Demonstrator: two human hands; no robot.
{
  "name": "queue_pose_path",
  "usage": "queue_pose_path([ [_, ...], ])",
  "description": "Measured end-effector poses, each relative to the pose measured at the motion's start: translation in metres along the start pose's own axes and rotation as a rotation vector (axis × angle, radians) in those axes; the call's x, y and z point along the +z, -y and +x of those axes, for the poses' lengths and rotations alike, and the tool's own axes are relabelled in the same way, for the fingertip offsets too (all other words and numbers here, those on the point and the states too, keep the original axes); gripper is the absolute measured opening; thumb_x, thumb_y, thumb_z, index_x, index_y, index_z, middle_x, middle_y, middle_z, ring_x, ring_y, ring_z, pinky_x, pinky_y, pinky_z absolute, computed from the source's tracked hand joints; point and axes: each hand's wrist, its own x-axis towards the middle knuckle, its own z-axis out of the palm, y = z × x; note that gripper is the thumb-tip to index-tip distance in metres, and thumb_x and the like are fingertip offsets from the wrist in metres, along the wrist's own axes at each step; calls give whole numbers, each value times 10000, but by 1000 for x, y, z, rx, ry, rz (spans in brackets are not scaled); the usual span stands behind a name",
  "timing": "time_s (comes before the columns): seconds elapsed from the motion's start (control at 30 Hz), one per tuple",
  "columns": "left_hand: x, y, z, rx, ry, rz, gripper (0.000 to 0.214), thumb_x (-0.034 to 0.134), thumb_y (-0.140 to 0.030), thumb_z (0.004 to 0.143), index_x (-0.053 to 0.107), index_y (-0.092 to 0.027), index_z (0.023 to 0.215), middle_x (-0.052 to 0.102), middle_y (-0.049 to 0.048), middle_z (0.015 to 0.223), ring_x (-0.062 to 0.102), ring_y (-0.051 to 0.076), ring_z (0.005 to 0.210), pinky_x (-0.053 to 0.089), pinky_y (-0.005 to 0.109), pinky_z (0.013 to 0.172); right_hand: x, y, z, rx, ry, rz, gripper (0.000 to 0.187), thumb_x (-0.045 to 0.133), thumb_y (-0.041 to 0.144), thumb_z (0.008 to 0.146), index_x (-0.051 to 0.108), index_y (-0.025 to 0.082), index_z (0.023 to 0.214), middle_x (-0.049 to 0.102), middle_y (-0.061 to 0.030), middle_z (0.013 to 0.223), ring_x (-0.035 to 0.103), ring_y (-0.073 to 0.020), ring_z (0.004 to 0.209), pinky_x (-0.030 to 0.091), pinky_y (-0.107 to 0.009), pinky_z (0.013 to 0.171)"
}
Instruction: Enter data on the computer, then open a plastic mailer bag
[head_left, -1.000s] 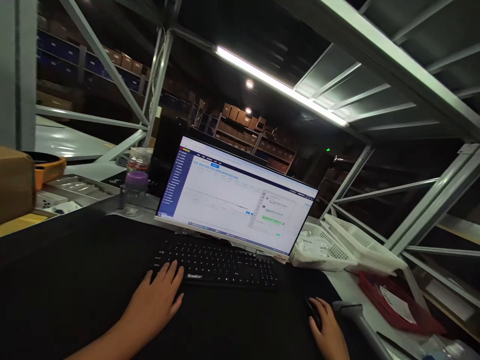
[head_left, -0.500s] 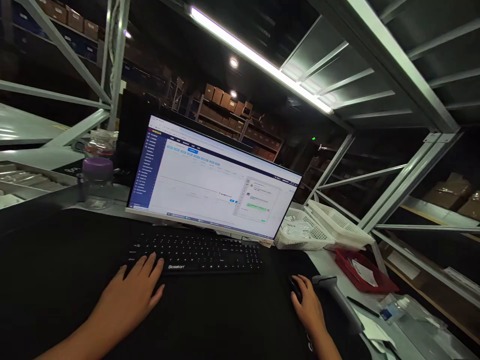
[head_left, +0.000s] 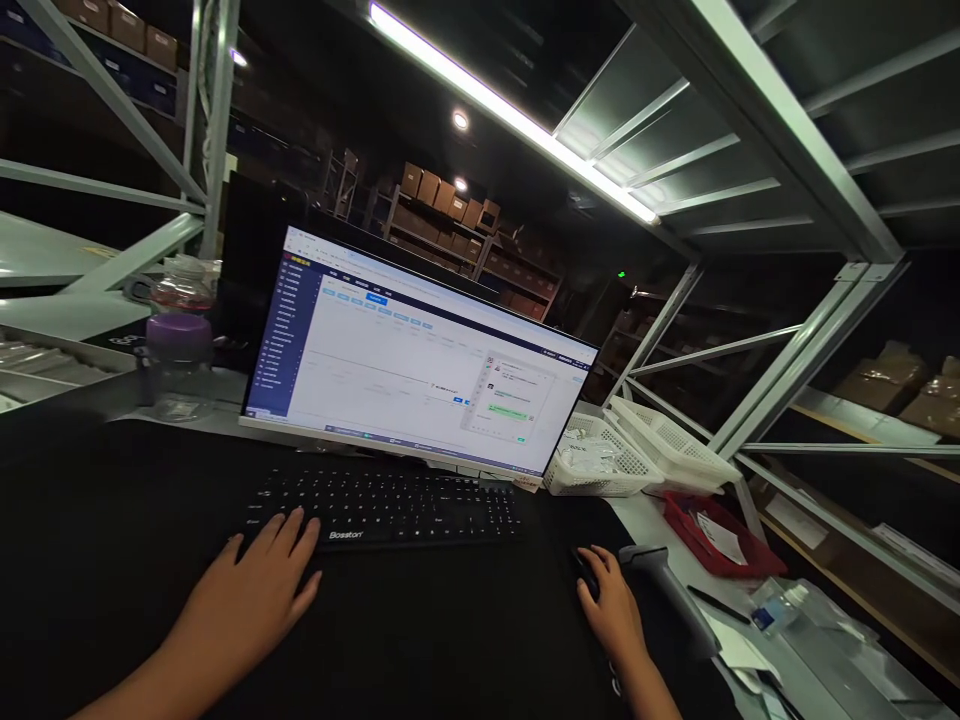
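My left hand (head_left: pixel 251 585) lies with its fingers spread at the lower left corner of the black keyboard (head_left: pixel 420 508), fingertips on or just over the keys. My right hand (head_left: pixel 611 605) is curled over a black computer mouse (head_left: pixel 585 575) on the dark desk mat (head_left: pixel 420 630); its palm hides part of the mouse. Behind the keyboard a tilted-looking monitor (head_left: pixel 390 380) shows a web page with a blue side menu and a chat window at the right.
A grey handheld scanner (head_left: pixel 675 595) lies right of the mouse. Beyond it are white baskets (head_left: pixel 600 485), a red tray (head_left: pixel 720 565), a pen (head_left: pixel 718 605) and a small bottle (head_left: pixel 776 610). A purple-banded bottle (head_left: pixel 180 345) stands left of the monitor. Metal shelving surrounds the desk.
The whole view has shifted slightly, with things sitting a little further left in the picture. Both hands keep their places on the keyboard and mouse.
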Motion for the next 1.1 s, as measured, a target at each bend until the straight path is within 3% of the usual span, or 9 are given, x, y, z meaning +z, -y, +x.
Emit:
queue_pose_path([
  [0.6, -21, -7, 4, -18, 131, 67, 613, 298, -302, 957, 567, -68, 1455, 579, 253, 1527, 544, 409, 1425, 458, 641, 1127, -4, 5, 0, 15, -11, 36, 493, 495, 276, 895, 652, 288, 1362, 562, -62, 1468, 649, -235, 1269, 532, -376, 1067],
  [0.83, -18, -6, 3, -8, 74, 17, 620, 292, -310, 960, 572, -35, 1440, 562, 285, 1530, 555, 432, 1401, 444, 663, 1118, -8, 8, 0, 18, 14, 14, 502, 481, 275, 903, 630, 277, 1382, 542, -68, 1486, 658, -229, 1248, 537, -365, 1046],
  [1.1, -15, -5, 2, -5, 78, 64, 631, 264, -320, 961, 577, -59, 1443, 556, 247, 1550, 537, 412, 1423, 444, 649, 1128, -11, 12, 0, 31, 7, 39, 484, 513, 245, 888, 662, 271, 1347, 565, -69, 1461, 652, -231, 1260, 522, -369, 1079],
])
